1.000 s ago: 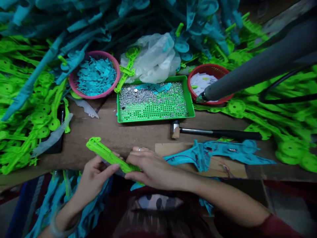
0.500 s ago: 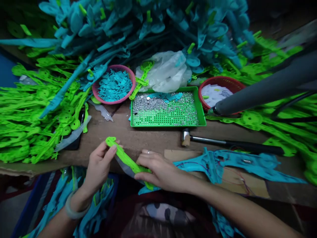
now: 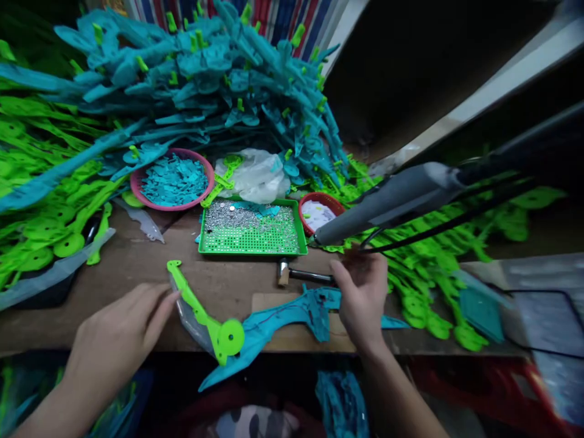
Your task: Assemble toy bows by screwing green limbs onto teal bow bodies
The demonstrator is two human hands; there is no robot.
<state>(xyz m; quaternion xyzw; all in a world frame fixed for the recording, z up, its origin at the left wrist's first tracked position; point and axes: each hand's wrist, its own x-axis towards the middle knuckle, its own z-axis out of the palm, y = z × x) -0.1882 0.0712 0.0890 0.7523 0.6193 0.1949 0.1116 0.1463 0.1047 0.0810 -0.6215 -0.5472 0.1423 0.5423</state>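
Note:
A bright green plastic part [image 3: 196, 307] with a round disc end and a translucent strip [image 3: 194, 325] along its side lies at a slant at the bench's front. My left hand [image 3: 121, 331] has thumb and fingers closed at the upper part of its left edge. The disc end overlaps a teal plastic shell [image 3: 274, 316] with thin wires in it. My right hand [image 3: 365, 301] is over the shell's right part, beside the handle of a hammer [image 3: 283, 274]. Its fingers are curled and blurred, below the grey rod-shaped tool [image 3: 387, 198]; whether they grip anything is unclear.
A green perforated tray [image 3: 253, 251] of small metal pieces sits mid-bench. A pink basket [image 3: 172, 207] of teal pieces and a red basket [image 3: 306, 225] of white pieces flank it. Teal parts [image 3: 205, 79] pile up behind, green parts [image 3: 50, 201] at left. A plastic bag [image 3: 258, 173] lies behind the tray.
My right hand has let go of the green part and moved right to the hammer handle. The green part now lies lower, its disc showing. The view has turned right.

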